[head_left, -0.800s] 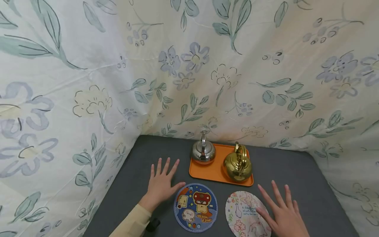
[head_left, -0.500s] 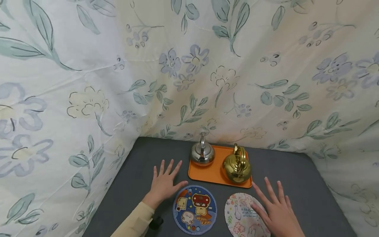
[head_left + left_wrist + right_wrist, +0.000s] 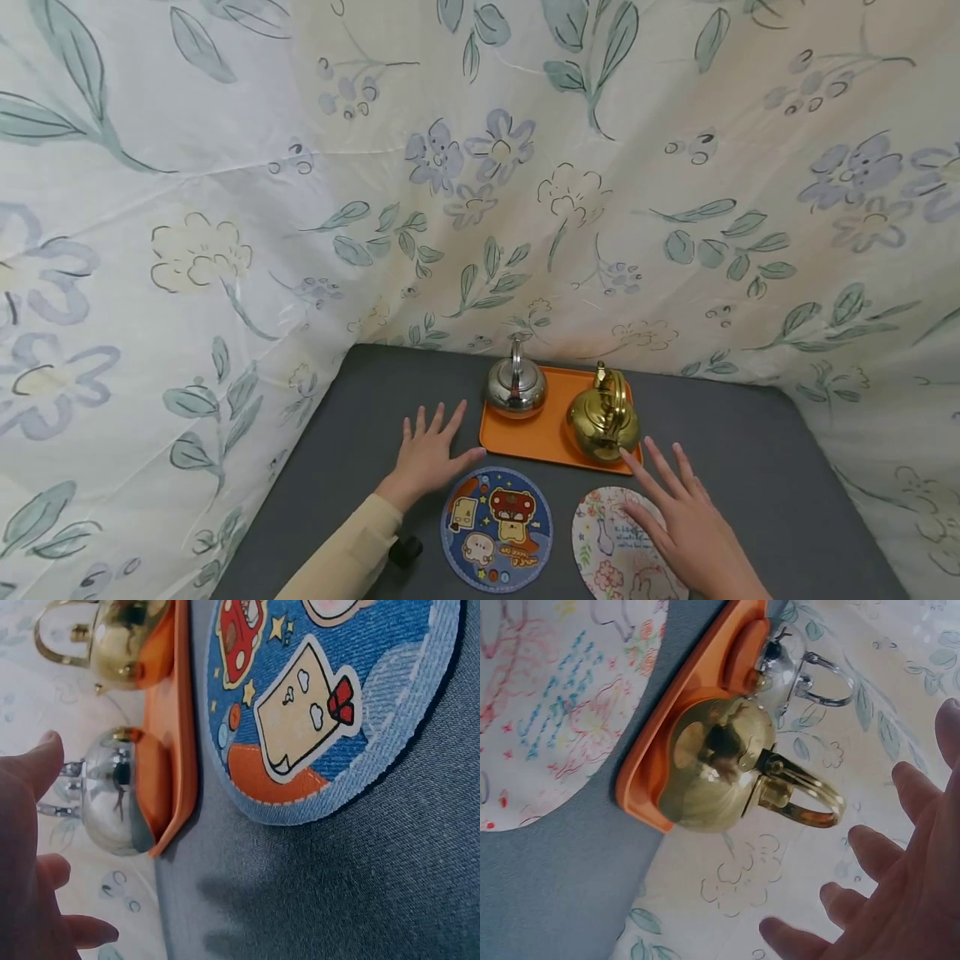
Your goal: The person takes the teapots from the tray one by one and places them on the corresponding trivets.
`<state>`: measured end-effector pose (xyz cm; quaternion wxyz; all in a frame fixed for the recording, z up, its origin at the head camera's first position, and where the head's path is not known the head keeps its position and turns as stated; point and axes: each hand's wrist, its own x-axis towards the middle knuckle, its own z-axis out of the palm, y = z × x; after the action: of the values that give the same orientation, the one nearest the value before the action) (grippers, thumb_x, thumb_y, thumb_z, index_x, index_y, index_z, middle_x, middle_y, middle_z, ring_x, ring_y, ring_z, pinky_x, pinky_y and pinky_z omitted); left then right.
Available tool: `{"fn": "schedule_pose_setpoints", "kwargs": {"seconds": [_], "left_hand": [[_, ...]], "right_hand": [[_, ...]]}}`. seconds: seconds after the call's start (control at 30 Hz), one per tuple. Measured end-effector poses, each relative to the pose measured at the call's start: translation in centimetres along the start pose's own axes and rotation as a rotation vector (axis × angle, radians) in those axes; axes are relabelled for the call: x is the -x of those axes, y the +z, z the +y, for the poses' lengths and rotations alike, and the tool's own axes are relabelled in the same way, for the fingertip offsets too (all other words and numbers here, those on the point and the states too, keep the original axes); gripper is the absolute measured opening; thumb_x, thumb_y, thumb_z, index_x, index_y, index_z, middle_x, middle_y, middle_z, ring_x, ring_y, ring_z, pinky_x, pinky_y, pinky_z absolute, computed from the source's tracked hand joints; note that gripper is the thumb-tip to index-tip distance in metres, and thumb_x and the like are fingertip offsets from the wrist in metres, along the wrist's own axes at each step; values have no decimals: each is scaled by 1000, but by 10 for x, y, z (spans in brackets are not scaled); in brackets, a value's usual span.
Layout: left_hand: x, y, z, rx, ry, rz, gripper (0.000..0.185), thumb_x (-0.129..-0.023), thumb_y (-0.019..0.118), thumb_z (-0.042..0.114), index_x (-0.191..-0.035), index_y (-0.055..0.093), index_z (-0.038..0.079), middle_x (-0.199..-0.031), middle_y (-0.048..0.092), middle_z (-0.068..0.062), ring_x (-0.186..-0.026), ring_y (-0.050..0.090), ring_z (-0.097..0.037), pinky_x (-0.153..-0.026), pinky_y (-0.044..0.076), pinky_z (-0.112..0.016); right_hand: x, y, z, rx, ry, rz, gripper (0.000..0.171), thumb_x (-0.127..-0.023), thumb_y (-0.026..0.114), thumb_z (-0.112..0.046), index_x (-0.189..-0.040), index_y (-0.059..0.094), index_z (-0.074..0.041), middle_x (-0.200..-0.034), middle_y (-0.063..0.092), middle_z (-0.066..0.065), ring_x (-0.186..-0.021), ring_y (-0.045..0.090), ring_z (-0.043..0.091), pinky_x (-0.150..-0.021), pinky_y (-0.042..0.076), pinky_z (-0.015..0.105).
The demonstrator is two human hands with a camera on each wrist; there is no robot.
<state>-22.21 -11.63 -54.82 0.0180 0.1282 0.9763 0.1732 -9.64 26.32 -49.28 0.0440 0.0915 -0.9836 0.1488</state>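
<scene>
An orange tray [image 3: 538, 437] at the back of the grey table [image 3: 750, 433] carries a silver kettle [image 3: 516, 387] on its left and a gold kettle [image 3: 604, 415] on its right. My left hand [image 3: 432, 456] is open, fingers spread, just left of the tray and beside a round blue cartoon mat [image 3: 497, 528]. My right hand [image 3: 675, 512] is open above a white floral mat [image 3: 615, 546], its fingertips close to the gold kettle [image 3: 716, 765]. The left wrist view shows the silver kettle [image 3: 112, 791], the tray [image 3: 174, 735] and the blue mat [image 3: 330, 697].
Floral fabric [image 3: 480, 167] hangs as walls behind and on both sides of the table. A small black object [image 3: 408, 550] sits by my left sleeve [image 3: 341, 554].
Both hands have moved forward toward the tray. The right hand's fingertips now reach close to the gold kettle.
</scene>
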Motion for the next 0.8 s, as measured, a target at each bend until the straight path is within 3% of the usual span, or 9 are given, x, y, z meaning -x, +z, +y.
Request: {"fn": "schedule_pose_setpoints", "kwargs": {"seconds": [0.17,0.3,0.53,0.63,0.8], "left_hand": [[-6,1,5,13,-4,-10,95,-86,43,84,-163,19,34,-165,27,-17,-150,16,-55,-117,13,-71],[-10,1,10,22,4,-26,95,-87,45,83,-163,20,31,-164,28,-18,-148,17,-57,-117,14,-71],[-15,9,9,-2,11,-43,98,-87,50,80,-163,23,24,-163,31,-18,-148,22,-55,-119,17,-67],[-18,12,9,-13,4,-60,98,-88,52,78,-163,23,23,-163,31,-17,-149,22,-53,-119,18,-66],[-26,18,15,50,11,-82,97,-89,58,72,-162,26,16,-162,33,-18,-149,23,-51,-119,18,-66]], "right_hand": [[-5,-2,-5,-62,-20,-20,63,-102,46,-58,-159,27,-41,-168,21,10,-153,14,47,-97,36,77],[-9,-5,-9,-109,-20,-36,63,-101,47,-58,-159,28,-41,-168,23,11,-150,20,50,-97,36,77],[-18,-5,-22,-187,-16,-65,65,-100,47,-61,-159,27,-43,-166,27,11,-148,31,44,-96,44,70],[-23,-5,-27,-194,-34,-52,66,-100,47,-60,-160,28,-39,-165,29,11,-143,40,44,-95,47,67],[-30,-6,-31,-205,-72,2,67,-102,51,-53,-161,30,-31,-164,32,12,-132,54,43,-93,50,63]]}}
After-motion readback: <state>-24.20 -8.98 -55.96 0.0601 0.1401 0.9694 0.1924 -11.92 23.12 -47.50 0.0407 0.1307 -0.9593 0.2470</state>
